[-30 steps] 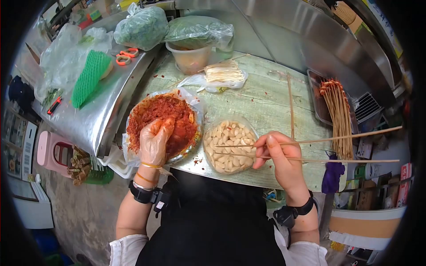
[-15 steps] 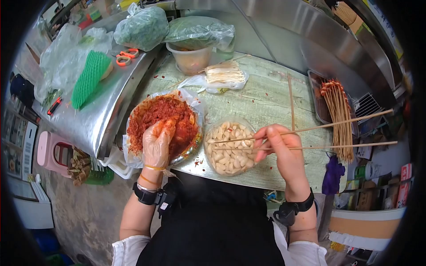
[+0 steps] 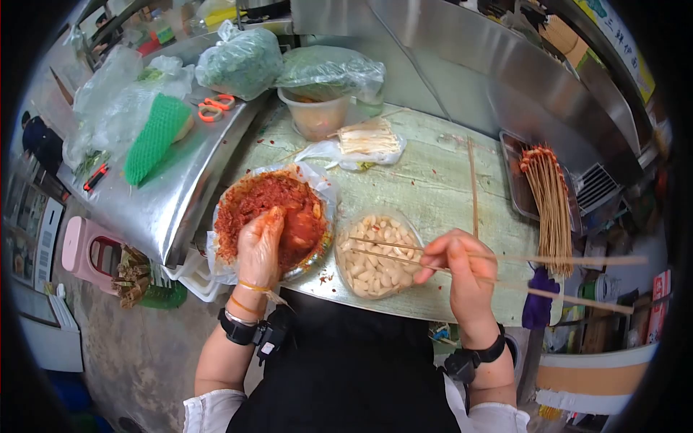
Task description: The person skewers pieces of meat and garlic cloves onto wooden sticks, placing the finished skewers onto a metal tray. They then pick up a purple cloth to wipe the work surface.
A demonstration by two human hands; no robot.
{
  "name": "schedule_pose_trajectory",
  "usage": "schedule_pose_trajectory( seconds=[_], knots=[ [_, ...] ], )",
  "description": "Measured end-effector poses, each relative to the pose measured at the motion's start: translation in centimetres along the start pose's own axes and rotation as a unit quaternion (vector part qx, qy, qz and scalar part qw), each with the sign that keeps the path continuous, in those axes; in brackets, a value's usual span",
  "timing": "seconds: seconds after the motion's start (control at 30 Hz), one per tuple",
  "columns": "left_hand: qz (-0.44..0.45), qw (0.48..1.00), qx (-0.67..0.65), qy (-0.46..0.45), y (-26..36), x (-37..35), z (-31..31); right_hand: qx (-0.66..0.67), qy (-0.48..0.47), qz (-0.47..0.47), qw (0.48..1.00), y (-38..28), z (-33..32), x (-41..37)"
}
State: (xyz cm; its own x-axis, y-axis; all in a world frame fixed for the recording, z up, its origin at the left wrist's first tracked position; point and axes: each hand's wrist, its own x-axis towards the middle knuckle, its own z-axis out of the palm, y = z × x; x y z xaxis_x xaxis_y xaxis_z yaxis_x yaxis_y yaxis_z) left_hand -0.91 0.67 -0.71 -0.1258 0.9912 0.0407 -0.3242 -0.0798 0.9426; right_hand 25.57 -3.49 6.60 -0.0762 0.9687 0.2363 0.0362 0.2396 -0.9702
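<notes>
My left hand point(image 3: 260, 247), in a clear plastic glove smeared red, rests at the near side of a plastic-lined bowl point(image 3: 326, 189) of red seasoned meat point(image 3: 256, 198). Its fingers are drawn together against the meat; what they pinch is hidden. My right hand point(image 3: 462, 270) grips two long wooden skewers point(image 3: 393, 245) like chopsticks. Their tips lie over a clear tub point(image 3: 345, 278) of peeled garlic cloves point(image 3: 375, 270), while their far ends stick out to the right, blurred by motion.
Loaded skewers point(image 3: 546, 195) lean in a tray point(image 3: 514, 169) at the right. Behind are enoki mushrooms point(image 3: 368, 137), a white tub point(image 3: 315, 119) and bagged greens point(image 3: 242, 61). Scissors point(image 3: 215, 108) and a green foam net point(image 3: 155, 137) lie on the steel counter point(image 3: 166, 209). A loose skewer point(image 3: 473, 184) rests on the table.
The skewers in my right hand have swung, their far ends dropping toward me and their tips now farther over the garlic. My left hand stays at the meat bowl. The view has shifted slightly.
</notes>
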Motion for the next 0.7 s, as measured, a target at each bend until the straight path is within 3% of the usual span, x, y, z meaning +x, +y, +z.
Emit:
schedule_pose_trajectory(
  seconds=[0.03,0.13,0.17,0.27,0.57,0.7],
  knots=[
    [-0.049,0.996,-0.069,-0.019,0.6,-0.2,0.4,0.004,-0.007,-0.007,1.0,-0.2,0.4,0.1],
    [-0.075,0.987,-0.132,-0.052,1.1,-0.9,1.1,-0.02,-0.059,-0.159,0.985,-0.3,1.6,0.4],
    [-0.079,0.983,-0.155,-0.064,1.3,-1.1,1.4,-0.018,-0.061,-0.165,0.984,-0.4,2.2,0.6],
    [-0.067,0.986,-0.133,-0.08,1.1,-1.4,1.0,-0.136,-0.127,-0.266,0.946,-0.4,3.5,1.4],
    [-0.084,0.989,-0.11,-0.053,1.1,-1.7,1.3,-0.171,-0.141,-0.27,0.937,-0.5,3.9,1.1],
    [-0.069,0.973,-0.218,-0.017,0.5,-1.2,0.9,-0.082,-0.092,-0.21,0.97,-0.7,3.0,0.0]
  ],
)
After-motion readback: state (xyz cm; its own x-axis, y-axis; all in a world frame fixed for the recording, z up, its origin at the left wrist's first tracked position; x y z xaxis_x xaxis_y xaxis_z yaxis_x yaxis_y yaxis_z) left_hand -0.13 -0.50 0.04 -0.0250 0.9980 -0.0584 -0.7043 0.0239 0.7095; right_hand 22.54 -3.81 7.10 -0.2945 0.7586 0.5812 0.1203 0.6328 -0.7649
